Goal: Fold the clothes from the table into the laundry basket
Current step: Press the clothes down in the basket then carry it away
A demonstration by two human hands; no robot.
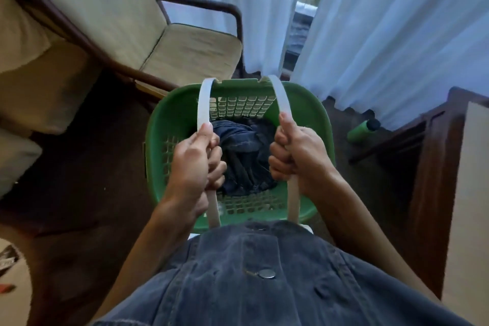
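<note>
At the far left we see a cushioned armchair (148, 34) with a dark frame, standing on dark floor beyond the basket. Moving inward, our left hand (194, 164) comes up from below with the forearm angled toward the middle, its fingers curled tight around the left white handle (205, 103), thumb laid along the strap. Between our two hands sits the green laundry basket (169, 119), held in front of our denim shirt (251, 280) (one metal button shows on it), and inside it lies a heap of dark blue clothes (243, 151), crumpled against the bottom and the latticed walls. Our right hand (299, 156) mirrors the other: a closed fist wrapped round the right white handle (280, 98), thumb pointing up along it, the forearm running back and right. Further right, a green bottle (362, 131) lies on its side on the floor, near the white curtain (397, 34) and just beside a wooden cabinet (434, 167).
</note>
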